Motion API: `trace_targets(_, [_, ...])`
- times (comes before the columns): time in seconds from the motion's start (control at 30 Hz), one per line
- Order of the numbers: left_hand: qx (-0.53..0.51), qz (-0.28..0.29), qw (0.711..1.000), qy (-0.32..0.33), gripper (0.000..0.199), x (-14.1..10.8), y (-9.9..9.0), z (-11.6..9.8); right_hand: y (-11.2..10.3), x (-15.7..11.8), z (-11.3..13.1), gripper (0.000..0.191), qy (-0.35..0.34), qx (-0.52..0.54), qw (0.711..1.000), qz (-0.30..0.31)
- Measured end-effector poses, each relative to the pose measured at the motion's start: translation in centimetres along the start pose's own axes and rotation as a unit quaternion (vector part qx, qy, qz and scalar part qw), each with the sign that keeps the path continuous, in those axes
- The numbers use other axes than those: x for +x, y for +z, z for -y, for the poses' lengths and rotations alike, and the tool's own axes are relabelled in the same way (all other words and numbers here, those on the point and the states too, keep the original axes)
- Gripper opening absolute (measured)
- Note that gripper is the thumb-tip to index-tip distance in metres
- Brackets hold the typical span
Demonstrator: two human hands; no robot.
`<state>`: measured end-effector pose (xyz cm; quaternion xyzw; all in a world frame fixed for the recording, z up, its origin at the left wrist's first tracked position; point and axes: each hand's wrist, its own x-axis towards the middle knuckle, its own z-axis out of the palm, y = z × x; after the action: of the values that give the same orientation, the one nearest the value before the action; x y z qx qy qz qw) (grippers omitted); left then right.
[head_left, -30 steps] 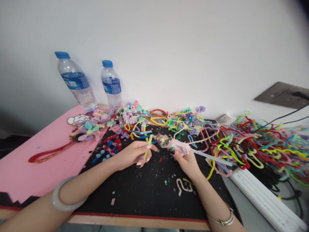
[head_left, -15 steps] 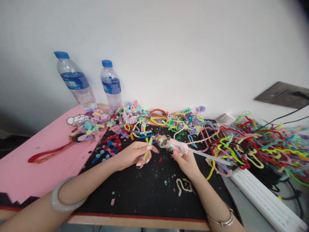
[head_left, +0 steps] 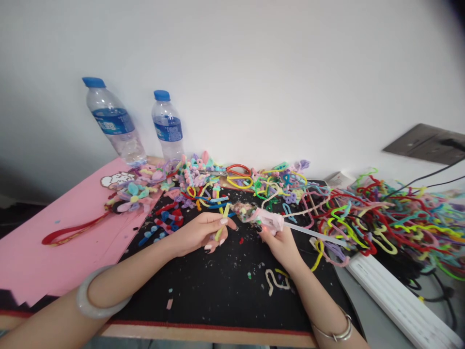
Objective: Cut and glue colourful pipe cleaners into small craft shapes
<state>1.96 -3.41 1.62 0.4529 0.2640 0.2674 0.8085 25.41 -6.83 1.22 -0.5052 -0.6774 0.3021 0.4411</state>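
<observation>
Pinched in the fingers of my left hand [head_left: 209, 230] is a short yellow-green pipe cleaner [head_left: 222, 225], held upright. My right hand [head_left: 281, 245] is wrapped round a pink glue gun [head_left: 268, 219], with a small red light showing near my thumb. A long translucent glue stick [head_left: 316, 233] sticks out of its back toward the right. The gun's front end is covered in brownish fuzz and residue, and points at the pipe cleaner. Whether the two touch I cannot tell. Below lies the black mat [head_left: 218, 300], with small scraps on it.
Scissors [head_left: 239, 175] with red and yellow handles lie among finished pipe-cleaner pieces along the wall. A big tangle of pipe cleaners [head_left: 378, 213] covers the right side, beside a white power strip [head_left: 399, 300]. Two water bottles [head_left: 167, 126] stand behind pink card [head_left: 65, 232] on the left.
Both hands stay almost in place. The pipe cleaner in my left hand has shifted very slightly; the glue gun is held as before.
</observation>
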Motion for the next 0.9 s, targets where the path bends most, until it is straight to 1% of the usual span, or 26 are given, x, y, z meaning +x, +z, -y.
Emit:
trace_targets(0.07, [-0.003, 0.001, 1.0, -0.001, 0.026, -0.01, 0.01, -0.01, 0.04, 0.02, 0.08, 0.02, 0.008, 0.007, 1.0, -0.013])
trace_targets(0.2, [-0.006, 0.006, 1.0, -0.005, 0.025, 0.01, 0.04, -0.03, 0.15, -0.01, 0.26, 0.018, 0.007, 0.012, 1.0, -0.003])
trace_targets(0.33, [0.001, 0.003, 1.0, -0.008, 0.026, 0.04, 0.06, -0.08, 0.23, -0.04, 0.27, 0.02, 0.021, 0.015, 0.999, -0.018])
trace_targets(0.47, [0.007, -0.001, 1.0, -0.008, 0.025, 0.05, 0.09, -0.12, 0.22, -0.03, 0.22, 0.019, 0.005, 0.011, 1.0, 0.003])
trace_targets(0.57, [0.014, -0.008, 1.0, -0.01, 0.025, 0.0, 0.15, -0.18, 0.18, -0.07, 0.21, 0.021, 0.019, 0.004, 1.0, -0.022])
trace_targets(0.7, [0.019, -0.011, 1.0, -0.012, 0.025, -0.08, 0.25, -0.27, 0.17, -0.12, 0.32, 0.018, 0.008, -0.012, 1.0, 0.003])
trace_targets(0.83, [0.024, -0.018, 0.999, -0.011, 0.025, -0.1, 0.29, -0.34, 0.12, -0.09, 0.43, 0.02, 0.024, -0.015, 0.999, -0.033])
trace_targets(0.9, [0.026, -0.018, 0.999, -0.014, 0.026, -0.11, 0.3, -0.37, 0.09, -0.1, 0.38, 0.021, 0.025, -0.01, 0.999, -0.024])
